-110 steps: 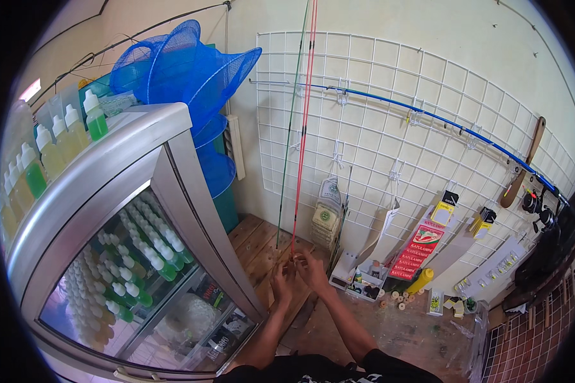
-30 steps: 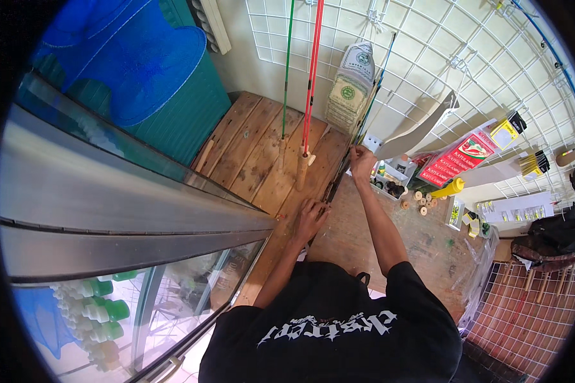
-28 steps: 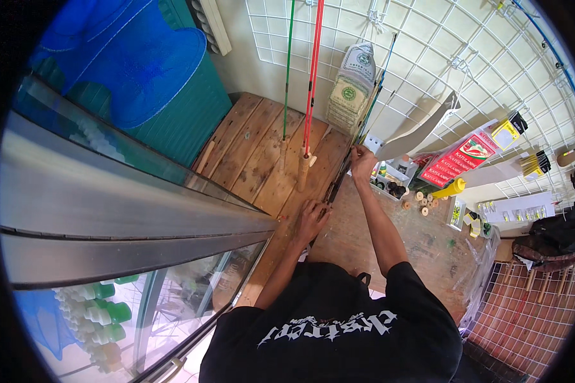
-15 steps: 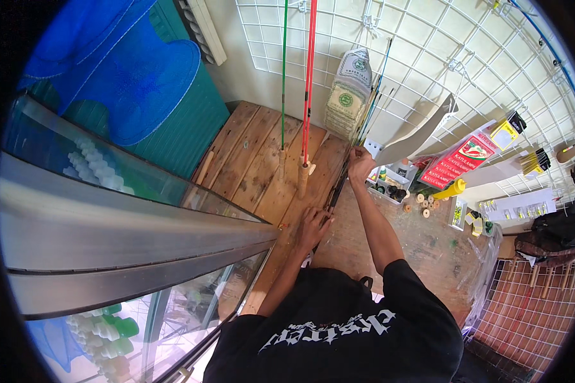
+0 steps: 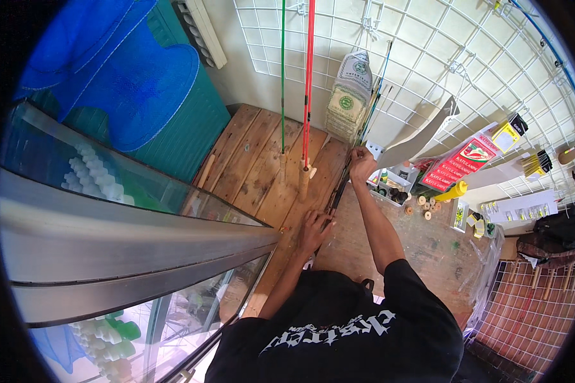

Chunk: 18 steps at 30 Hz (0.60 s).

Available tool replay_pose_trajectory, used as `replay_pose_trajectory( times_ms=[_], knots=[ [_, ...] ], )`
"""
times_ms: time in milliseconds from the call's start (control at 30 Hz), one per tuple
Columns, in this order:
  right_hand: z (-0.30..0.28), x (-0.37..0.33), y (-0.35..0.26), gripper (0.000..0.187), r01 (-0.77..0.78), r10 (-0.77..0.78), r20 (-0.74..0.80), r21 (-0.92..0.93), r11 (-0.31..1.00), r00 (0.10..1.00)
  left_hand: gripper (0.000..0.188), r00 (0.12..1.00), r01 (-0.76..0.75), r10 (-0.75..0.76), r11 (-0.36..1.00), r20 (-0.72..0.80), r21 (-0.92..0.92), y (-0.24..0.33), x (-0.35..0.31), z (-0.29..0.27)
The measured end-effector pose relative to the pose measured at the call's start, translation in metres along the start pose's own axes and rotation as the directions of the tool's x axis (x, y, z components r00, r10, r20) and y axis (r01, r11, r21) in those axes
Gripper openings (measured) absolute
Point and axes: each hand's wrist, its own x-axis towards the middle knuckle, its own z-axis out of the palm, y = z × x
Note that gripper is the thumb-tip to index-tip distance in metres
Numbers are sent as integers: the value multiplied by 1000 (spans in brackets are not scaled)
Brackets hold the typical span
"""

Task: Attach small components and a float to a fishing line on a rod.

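Observation:
A dark, slender fishing rod (image 5: pixel 340 187) lies along the seam between the plank surface and the workbench. My right hand (image 5: pixel 362 164) is closed at its far end, fingers pinched together; the exact grip is partly hidden. Nearer my body, my left hand (image 5: pixel 314 231) curls its fingers over the near part of the rod. Several thin rods (image 5: pixel 368 121) lean against the wall grid beyond my right hand. Left of it stand a red rod (image 5: pixel 307 108) and a green rod (image 5: pixel 283 96), both with cork-like handles.
A parts tray (image 5: pixel 393 182) sits right of my right hand, beside loose round wooden pieces (image 5: pixel 426 205) and a yellow bottle (image 5: pixel 455 190). Packets (image 5: pixel 349 99) hang from the white wall grid (image 5: pixel 421 38). A metal-framed glass case (image 5: pixel 128 223) stands left, below blue nets (image 5: pixel 134 89).
Both hands stay almost where they were on the rod, with only slight finger movement. The whole view has shifted a little.

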Motion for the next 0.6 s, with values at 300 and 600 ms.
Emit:
replay_pose_trajectory(
  times_ms=[300,600],
  knots=[
    [-2,0,6,10,64,-63,-14,58,996,998,19,999,-41,41,999,-18,-15,1,0,1],
    [-14,-10,4,13,166,-174,79,100,981,982,17,998,-57,57,998,-21,-11,2,0,1]
  ],
)
